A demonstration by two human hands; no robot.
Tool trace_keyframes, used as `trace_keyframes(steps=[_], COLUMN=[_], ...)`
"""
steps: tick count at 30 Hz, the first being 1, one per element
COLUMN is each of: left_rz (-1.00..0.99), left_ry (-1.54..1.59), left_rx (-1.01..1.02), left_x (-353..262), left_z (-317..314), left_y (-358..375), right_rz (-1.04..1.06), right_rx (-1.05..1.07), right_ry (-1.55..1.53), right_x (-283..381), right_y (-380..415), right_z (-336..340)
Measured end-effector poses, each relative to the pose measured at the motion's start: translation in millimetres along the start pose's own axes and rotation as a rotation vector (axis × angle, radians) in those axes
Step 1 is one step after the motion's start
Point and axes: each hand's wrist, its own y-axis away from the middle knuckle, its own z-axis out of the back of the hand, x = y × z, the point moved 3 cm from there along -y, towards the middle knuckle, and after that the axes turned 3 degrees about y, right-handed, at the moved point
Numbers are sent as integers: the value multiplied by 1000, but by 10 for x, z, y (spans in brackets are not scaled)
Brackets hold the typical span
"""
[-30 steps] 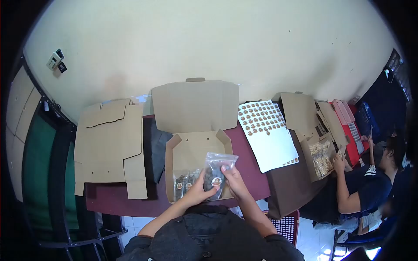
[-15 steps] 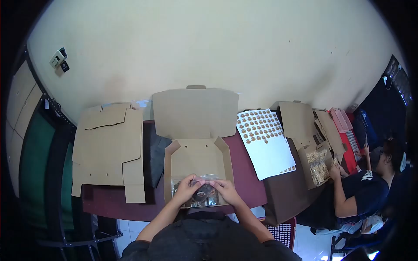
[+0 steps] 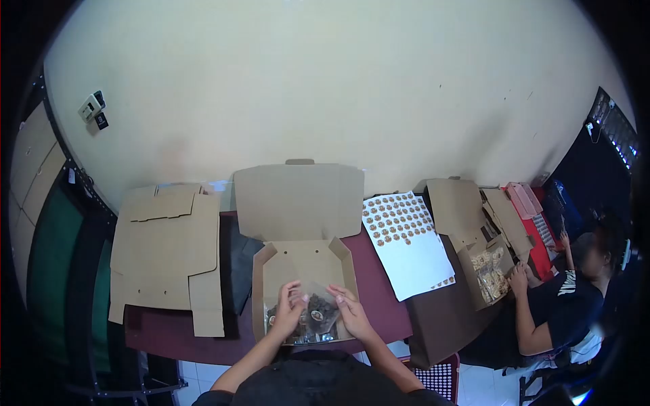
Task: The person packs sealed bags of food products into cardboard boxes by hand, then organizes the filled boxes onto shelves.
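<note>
An open cardboard box (image 3: 301,260) stands in front of me, its lid raised toward the wall. Several clear packets with dark contents lie in its near part. Above them is a clear plastic bag (image 3: 320,311) with dark contents and a small round label. My left hand (image 3: 289,311) is at the bag's left side, fingers curled round its edge. On the other side my right hand (image 3: 351,314) holds the bag's right edge between thumb and fingers.
Flattened cardboard (image 3: 166,247) lies on the left of the table. Sticker sheets (image 3: 409,250) lie right of the box. Farther right, a co-worker (image 3: 562,308) sits by an open box of pale packets (image 3: 489,274). A pink basket (image 3: 525,199) stands behind.
My hands have moved apart from the bag's top edge to its two sides, and the bag's label now faces up more clearly. The whole view has tilted slightly upward.
</note>
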Motion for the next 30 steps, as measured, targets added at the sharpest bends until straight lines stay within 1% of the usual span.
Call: trace_keyframes(steps=[1, 2, 3, 4, 5, 7, 8, 9, 11, 12, 13, 14, 15, 16, 17, 18, 19, 20, 21, 23, 25, 26, 28, 30], left_rz=[-68, -156, -163, -188, -212, -201, -158, -113, -116, -49, 20, 52, 65, -25, -122, -112, -105, -50, 1, -33, -68, -34, -9, 1], left_ry=[-81, -234, -233, -129, -27, -18, -17, -14, -55, -54, -51, 34, 37, -72, -182, -149, -150, -142, -132, -174, -217, -228, -192, -256], left_rx=[-57, 59, 64, 87, 110, 128, 118, 104, 85, 87, 88, 22, 16, 47, 80, 32, 32, 67, 102, 132, 161, 175, 197, 227], left_x=[3, -232, -208, -159, -126, -110, -103, -120, -203, -171, -143, -130, -186, -317, -396, -345, -332, -314, -299, -320, -285, -190, -328, -470], left_z=[-40, -163, -242, -325, -363, -327, -301, -292, -303, -313, -329, -325, -320, -318, -322, -329, -313, -285, -260, -185, -91, -32, -41, -46], left_y=[-11, 31, 22, 69, 101, 82, 79, 95, 108, 111, 122, 130, 127, 97, 87, 92, 118, 120, 108, 107, 116, 117, 105, 110], right_rz=[16, 31, 44, 140, 140, 69, 138, 137, 158, 147, 145, 145, 138, 136, 127, 64, 2, -15, -13, -76, -85, -72, -52, -26], right_rx=[-14, -30, -47, 23, 18, 10, -14, -14, -65, -134, -130, -240, -350, -349, -347, -179, -12, -55, -56, 5, 19, 37, 113, 152], right_ry=[12, 24, 36, 173, 173, 1, 34, 31, 223, 320, 320, 234, 146, 236, 233, 79, -76, -151, -150, -173, -212, -199, -224, -202], right_x=[16, 28, 38, 78, 97, 127, 151, 192, 290, 285, 298, 326, 377, 363, 282, 182, 113, 75, 86, 100, 87, 94, 166, 154], right_y=[-15, -33, -55, -76, -76, -68, -110, -117, -117, -145, -155, -171, -174, -182, -171, -187, -177, -154, -150, -131, -128, -136, -168, -168], right_z=[-18, -30, -36, -67, -101, -158, -133, -131, -126, -110, -103, -47, -8, 46, 83, 71, 31, -6, -26, -73, -103, -110, -108, -52])
